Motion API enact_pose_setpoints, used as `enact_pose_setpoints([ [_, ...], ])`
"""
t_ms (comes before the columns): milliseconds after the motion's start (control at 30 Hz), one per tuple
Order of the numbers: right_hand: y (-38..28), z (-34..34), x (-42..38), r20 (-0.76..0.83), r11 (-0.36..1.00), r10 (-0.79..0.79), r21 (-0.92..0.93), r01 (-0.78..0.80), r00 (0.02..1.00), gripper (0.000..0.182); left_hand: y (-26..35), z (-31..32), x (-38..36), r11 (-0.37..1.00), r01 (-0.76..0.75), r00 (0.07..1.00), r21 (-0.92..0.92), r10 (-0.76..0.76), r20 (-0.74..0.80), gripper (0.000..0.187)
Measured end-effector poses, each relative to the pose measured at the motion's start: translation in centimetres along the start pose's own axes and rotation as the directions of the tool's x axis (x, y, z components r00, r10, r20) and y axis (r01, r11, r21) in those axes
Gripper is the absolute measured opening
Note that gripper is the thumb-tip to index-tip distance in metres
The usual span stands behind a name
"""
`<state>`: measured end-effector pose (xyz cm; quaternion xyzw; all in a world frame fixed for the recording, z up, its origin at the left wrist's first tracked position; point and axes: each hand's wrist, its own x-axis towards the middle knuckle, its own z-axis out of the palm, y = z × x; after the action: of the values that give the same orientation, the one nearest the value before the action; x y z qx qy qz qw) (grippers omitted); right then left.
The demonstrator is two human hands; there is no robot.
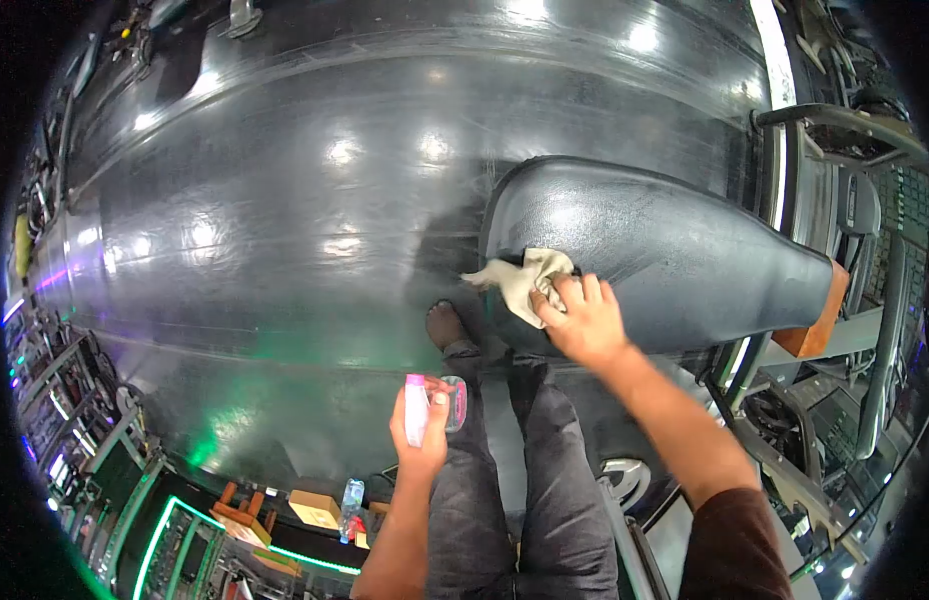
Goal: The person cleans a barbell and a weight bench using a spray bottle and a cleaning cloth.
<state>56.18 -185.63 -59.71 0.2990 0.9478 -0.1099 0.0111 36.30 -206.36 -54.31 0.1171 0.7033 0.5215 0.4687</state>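
Note:
My right hand (587,322) is closed around a bunched cream cloth (520,285), which rests against the near left part of a black padded seat (645,250). One loose end of the cloth hangs past the seat's left edge. Lower down, my left hand (421,432) grips a small white bottle with a pink cap (417,408), held upright in front of my legs. A small clear item with pink on it (458,404) shows beside that hand's fingers; its kind and how it is held cannot be made out.
The seat narrows toward an orange-brown block (815,315) at its right end. Metal frames of gym-like machines (825,440) stand along the right. My foot (446,325) is on the dark, shiny floor (285,250). A water bottle (352,505) and cardboard box (315,508) are at lower left.

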Motion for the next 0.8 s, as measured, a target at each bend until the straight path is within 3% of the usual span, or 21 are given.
enact_pose_setpoints([
  [33, 2.5, -1.7, 1.3, 0.142, 0.988, -0.142, -0.038, 0.149, 0.98, 0.046, 0.1, 0.3, -0.2, 1.0, 0.012, 1.0, 0.018, -0.012, 0.004, 0.023],
  [67, 5.1, -2.1, 2.5, 0.138, 0.979, -0.18, -0.067, 0.191, 0.974, 0.05, 0.2, 0.4, -0.7, 0.999, 0.028, 1.0, 0.037, -0.028, 0.005, 0.022],
  [100, 7.0, -2.6, 4.4, 0.138, 0.989, -0.066, -0.119, 0.083, 0.988, 0.051, 0.4, 0.5, -1.1, 0.997, 0.047, 0.999, 0.056, -0.047, 0.004, 0.022],
  [133, 8.6, -3.2, 6.3, 0.01, 0.98, 0.088, -0.178, -0.085, 0.996, 0.048, 0.7, 0.7, -1.3, 0.997, 0.063, 0.998, 0.036, -0.063, 0.014, 0.021],
  [167, 9.7, -3.0, 8.1, -0.144, 0.934, 0.324, -0.107, -0.34, 0.935, 0.041, 0.6, 0.7, -1.6, 0.997, 0.057, 0.998, 0.042, -0.058, 0.014, 0.021],
  [200, 9.7, -2.8, 9.2, -0.258, 0.882, 0.467, 0.067, -0.466, 0.846, 0.032, 0.4, 0.5, -1.8, 0.997, 0.051, 0.998, 0.049, -0.052, 0.018, 0.02],
  [233, 9.0, -2.2, 9.8, -0.265, 0.836, 0.533, 0.019, -0.548, 0.804, 0.031, 0.3, 0.5, -1.9, 0.998, 0.04, 0.999, 0.052, -0.041, 0.021, 0.02],
  [300, 5.6, -1.1, 9.4, -0.338, 0.826, 0.54, 0.033, -0.563, 0.771, 0.034, -0.2, 0.2, -2.2, 0.996, 0.061, 0.998, 0.066, -0.062, 0.011, 0.018],
  [400, -0.6, -0.2, 3.3, -0.076, 0.962, 0.27, 0.071, -0.265, 0.96, 0.038, 0.2, 0.3, -2.5, 0.995, 0.065, 0.998, 0.078, -0.066, 0.015, 0.016],
  [500, -3.0, -0.2, -1.6, -0.038, 0.989, -0.046, 0.141, 0.051, 0.998, 0.04, 1.4, 0.8, -2.1, 0.998, 0.042, 0.999, 0.046, -0.043, 0.023, 0.016],
  [533, -2.4, -0.9, -1.8, 0.058, 0.985, -0.106, 0.14, 0.097, 0.993, 0.041, 1.8, 1.0, -2.1, 0.999, 0.036, 0.999, 0.032, -0.037, 0.023, 0.016],
  [633, 3.1, -2.7, 2.7, 0.444, 0.999, -0.027, 0.042, 0.009, 0.896, 0.041, 1.6, 0.8, -2.1, 1.0, 0.003, 0.999, 0.02, -0.004, 0.038, 0.017],
  [700, 8.7, -3.7, 4.9, -0.009, 0.991, 0.131, -0.033, -0.131, 0.991, 0.039, 2.1, 0.9, -2.0, 0.998, 0.036, 0.999, 0.058, -0.038, 0.036, 0.017],
  [767, 11.5, -2.9, 7.5, -0.269, 0.915, 0.391, 0.009, -0.404, 0.88, 0.038, 1.8, 0.4, -2.7, 0.995, 0.057, 0.998, 0.088, -0.06, 0.036, 0.016],
  [800, 11.0, -2.2, 7.5, -0.316, 0.887, 0.447, 0.031, -0.462, 0.837, 0.038, 1.4, 0.3, -2.9, 0.995, 0.05, 0.998, 0.09, -0.054, 0.038, 0.016],
])
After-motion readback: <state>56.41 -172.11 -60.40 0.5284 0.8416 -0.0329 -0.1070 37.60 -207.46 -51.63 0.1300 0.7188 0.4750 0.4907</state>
